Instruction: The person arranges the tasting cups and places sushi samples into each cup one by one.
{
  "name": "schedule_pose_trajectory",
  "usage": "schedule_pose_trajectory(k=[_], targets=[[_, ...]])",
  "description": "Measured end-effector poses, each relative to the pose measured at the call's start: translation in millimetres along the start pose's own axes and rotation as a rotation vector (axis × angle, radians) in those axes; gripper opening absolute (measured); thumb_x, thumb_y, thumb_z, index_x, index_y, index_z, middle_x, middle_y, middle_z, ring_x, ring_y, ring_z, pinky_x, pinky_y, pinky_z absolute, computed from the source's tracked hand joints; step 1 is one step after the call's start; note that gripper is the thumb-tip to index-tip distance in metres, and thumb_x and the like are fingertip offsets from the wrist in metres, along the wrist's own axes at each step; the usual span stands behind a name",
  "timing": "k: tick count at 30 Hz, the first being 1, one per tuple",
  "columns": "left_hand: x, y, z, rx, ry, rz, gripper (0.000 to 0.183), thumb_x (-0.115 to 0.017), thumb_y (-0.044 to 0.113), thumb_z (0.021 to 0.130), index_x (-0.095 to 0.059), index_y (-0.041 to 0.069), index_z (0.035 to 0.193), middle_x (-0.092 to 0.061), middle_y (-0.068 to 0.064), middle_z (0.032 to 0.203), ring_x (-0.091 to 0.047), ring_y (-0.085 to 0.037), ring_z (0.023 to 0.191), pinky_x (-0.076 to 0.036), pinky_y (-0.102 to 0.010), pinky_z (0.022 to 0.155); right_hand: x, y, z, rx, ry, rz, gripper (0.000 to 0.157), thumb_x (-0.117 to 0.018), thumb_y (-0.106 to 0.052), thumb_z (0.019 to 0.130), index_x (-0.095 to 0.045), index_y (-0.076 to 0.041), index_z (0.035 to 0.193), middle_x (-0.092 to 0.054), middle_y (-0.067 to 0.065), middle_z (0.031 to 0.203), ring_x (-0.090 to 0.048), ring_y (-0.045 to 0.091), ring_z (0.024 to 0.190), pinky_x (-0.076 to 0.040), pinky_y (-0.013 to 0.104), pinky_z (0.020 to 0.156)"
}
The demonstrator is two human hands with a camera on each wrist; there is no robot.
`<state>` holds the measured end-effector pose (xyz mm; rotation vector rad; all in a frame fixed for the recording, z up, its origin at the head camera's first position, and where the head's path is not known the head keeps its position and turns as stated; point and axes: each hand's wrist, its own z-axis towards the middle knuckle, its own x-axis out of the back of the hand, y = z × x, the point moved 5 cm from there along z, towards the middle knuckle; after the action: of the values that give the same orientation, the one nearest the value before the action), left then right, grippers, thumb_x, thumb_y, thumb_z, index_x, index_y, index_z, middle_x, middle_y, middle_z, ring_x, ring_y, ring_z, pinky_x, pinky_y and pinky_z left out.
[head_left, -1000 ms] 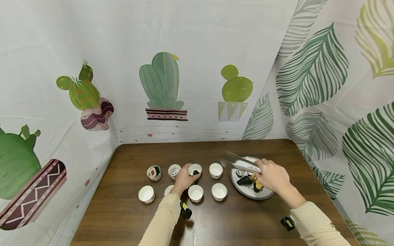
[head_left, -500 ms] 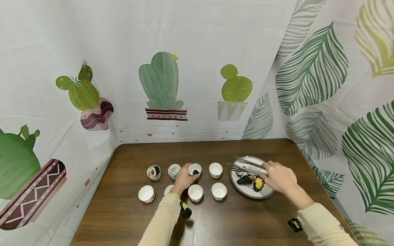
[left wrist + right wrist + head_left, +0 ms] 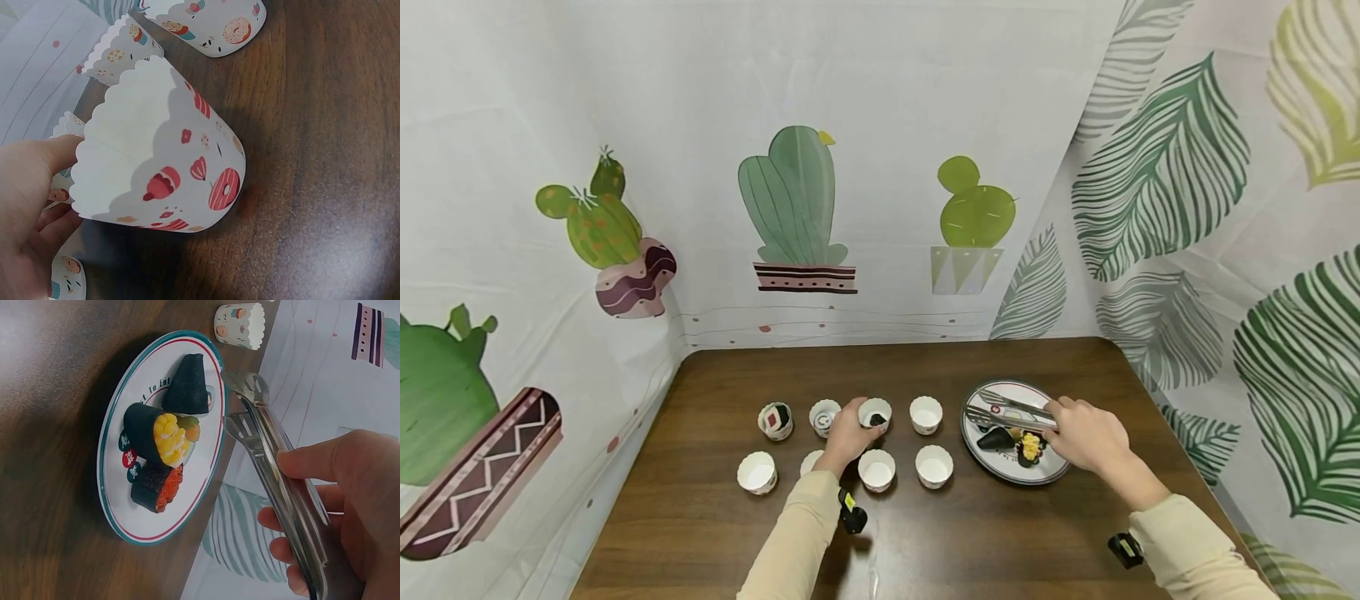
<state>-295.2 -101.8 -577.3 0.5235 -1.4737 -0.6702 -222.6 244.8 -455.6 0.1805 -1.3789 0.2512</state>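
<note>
My left hand (image 3: 847,436) holds a white scalloped paper cup (image 3: 867,407) in the back row, with a small dark piece (image 3: 877,420) inside. In the left wrist view, a cup with red sweets printed on it (image 3: 187,169) stands before the hand and hides part of the fingers. My right hand (image 3: 1086,433) grips metal tongs (image 3: 1017,421) over the right part of the table. Their fork-like ends hang above a round plate (image 3: 973,454). On it lie a black cone roll (image 3: 187,387), a corn-topped roll (image 3: 147,434) and a red-roe roll (image 3: 147,487).
Cups with food, one with a red-and-black piece (image 3: 775,422) and one with a pale round piece (image 3: 824,419), stand at the back left. Several other cups, such as this one (image 3: 934,467), form two rows. A printed cloth (image 3: 887,208) hangs behind the table (image 3: 970,550).
My right hand has shifted right, and the tongs' ends have come from beyond the plate's left edge to above the plate. The left hand and its cup look unchanged.
</note>
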Motion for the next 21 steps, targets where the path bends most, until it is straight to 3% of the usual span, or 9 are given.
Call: schedule_pose_trajectory(k=[21], targets=[[-1.1, 0.1, 0.3, 0.009, 0.001, 0.001, 0.063, -0.076, 0.025, 0.074, -0.05, 0.002, 0.126, -0.058, -0.018, 0.121, -0.056, -0.031, 0.108, -0.045, -0.043, 0.089, -8.7, 1.7, -0.5, 0.005, -0.039, -0.028, 0.014, -0.064, -0.017, 0.074, -0.061, -0.006, 0.083, -0.059, 0.005, 0.073, -0.059, 0.027, 0.065, -0.043, 0.042, 0.047]])
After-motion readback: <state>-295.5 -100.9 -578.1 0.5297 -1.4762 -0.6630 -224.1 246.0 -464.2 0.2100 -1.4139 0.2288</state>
